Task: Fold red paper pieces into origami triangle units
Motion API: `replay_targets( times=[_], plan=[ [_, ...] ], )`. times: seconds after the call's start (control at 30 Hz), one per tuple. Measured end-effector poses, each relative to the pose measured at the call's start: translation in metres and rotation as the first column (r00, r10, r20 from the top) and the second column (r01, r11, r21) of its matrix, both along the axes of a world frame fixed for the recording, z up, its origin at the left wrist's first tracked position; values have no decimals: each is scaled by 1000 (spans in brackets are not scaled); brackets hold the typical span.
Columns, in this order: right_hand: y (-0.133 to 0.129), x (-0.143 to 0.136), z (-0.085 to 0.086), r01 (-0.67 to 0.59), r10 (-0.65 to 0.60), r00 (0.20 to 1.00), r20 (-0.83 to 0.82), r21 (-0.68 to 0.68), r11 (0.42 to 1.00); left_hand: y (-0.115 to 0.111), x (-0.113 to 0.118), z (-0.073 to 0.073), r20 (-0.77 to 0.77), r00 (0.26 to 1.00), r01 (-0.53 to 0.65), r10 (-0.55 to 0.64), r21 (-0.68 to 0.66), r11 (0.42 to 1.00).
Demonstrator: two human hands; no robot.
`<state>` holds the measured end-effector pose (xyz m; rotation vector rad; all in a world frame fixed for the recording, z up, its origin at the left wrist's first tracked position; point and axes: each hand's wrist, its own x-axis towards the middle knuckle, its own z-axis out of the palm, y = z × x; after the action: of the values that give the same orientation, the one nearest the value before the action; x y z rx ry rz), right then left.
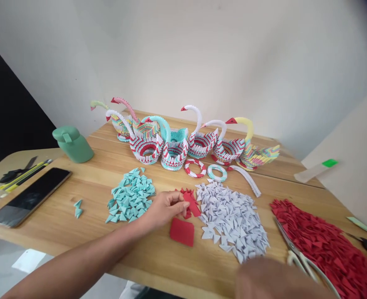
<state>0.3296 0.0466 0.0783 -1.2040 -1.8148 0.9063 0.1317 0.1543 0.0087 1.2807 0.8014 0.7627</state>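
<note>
My left hand (167, 209) pinches a small red paper piece (190, 204) between thumb and fingers. Behind it lies a little heap of red folded triangles (188, 192), partly covered by the hand. Just below sits a square stack of red paper (182, 231) on the wood. At the bottom edge my right hand (279, 280) is smeared by motion and cut off, so its fingers do not show. Scissors (291, 245) with white handles rest close by, against a large pile of red triangles (323, 245). Between the hands spreads a pile of pale lavender triangles (233, 216).
Several folded-paper swans (175, 153) stand along the back, with two paper rings (195, 168) and a loose white neck (247, 178) before them. To the left are teal triangles (130, 195), a phone (30, 197), a green container (74, 145) and pencils (27, 174).
</note>
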Motion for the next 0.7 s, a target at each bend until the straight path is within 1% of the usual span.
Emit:
replay_targets(
  times=[0.07, 0.1, 0.17, 0.2, 0.27, 0.33, 0.4, 0.57, 0.63, 0.7],
  plan=[
    [24, -7, -1, 62, -62, 998, -12, -1, 998, -1, 0, -3, -19, 1000, -8, 9, 30, 1000],
    [36, -10, -5, 155, -155, 987, -34, -17, 988, -1, 0, -5, -29, 1000, -10, 11, 43, 999],
    [59, -13, -16, 217, -226, 970, -87, -99, 971, -1, 0, -8, -50, 999, -1, 4, 62, 998],
    [68, -14, -23, 212, -226, 969, -103, -136, 968, -1, 0, -8, -61, 998, 6, -1, 70, 998],
    [78, -15, -37, 157, -182, 975, -127, -183, 970, -1, 0, -8, -78, 997, 17, -11, 84, 996],
    [80, -17, -46, 94, -123, 984, -132, -208, 974, -2, 0, -7, -95, 995, 20, -10, 99, 995],
    [78, -19, -52, 72, -100, 988, -120, -217, 973, -3, 0, -4, -130, 991, 23, -6, 127, 992],
    [73, -24, -60, 121, -140, 987, -79, -209, 970, -9, 2, -1, -245, 969, 50, 10, 235, 971],
    [72, -24, -62, 123, -149, 983, -103, -225, 967, -10, 2, -1, -237, 971, 43, 15, 241, 969],
    [72, -22, -62, 109, -155, 974, -166, -256, 960, -7, 2, -2, -161, 987, 10, 19, 179, 984]
  ],
)
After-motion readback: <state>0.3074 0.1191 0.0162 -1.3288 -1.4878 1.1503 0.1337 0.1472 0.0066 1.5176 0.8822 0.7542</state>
